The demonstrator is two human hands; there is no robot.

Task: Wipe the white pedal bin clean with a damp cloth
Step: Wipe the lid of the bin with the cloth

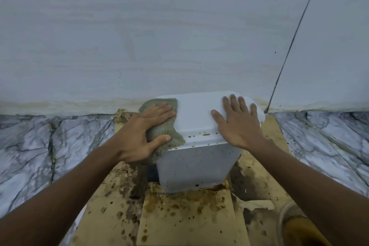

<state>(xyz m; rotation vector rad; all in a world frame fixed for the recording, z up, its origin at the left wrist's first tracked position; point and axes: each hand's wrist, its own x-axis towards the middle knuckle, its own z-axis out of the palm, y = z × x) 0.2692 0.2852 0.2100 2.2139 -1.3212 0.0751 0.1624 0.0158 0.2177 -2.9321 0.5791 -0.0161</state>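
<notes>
The white pedal bin (196, 163) stands against the wall on stained cardboard, lid closed. Brown specks dot the lid's front edge and the front wall. A grey-green cloth (166, 129) lies over the lid's left side and hangs down past the left front corner. My left hand (146, 130) presses flat on the cloth, thumb over its lower part. My right hand (238, 121) rests flat on the right side of the lid, fingers spread, holding nothing.
Stained cardboard sheets (187, 215) cover the floor under and in front of the bin. Marble-patterned floor tiles (40, 146) lie on both sides. The pale wall (159, 36) rises right behind the bin. A round container with yellowish contents (295, 225) sits at bottom right.
</notes>
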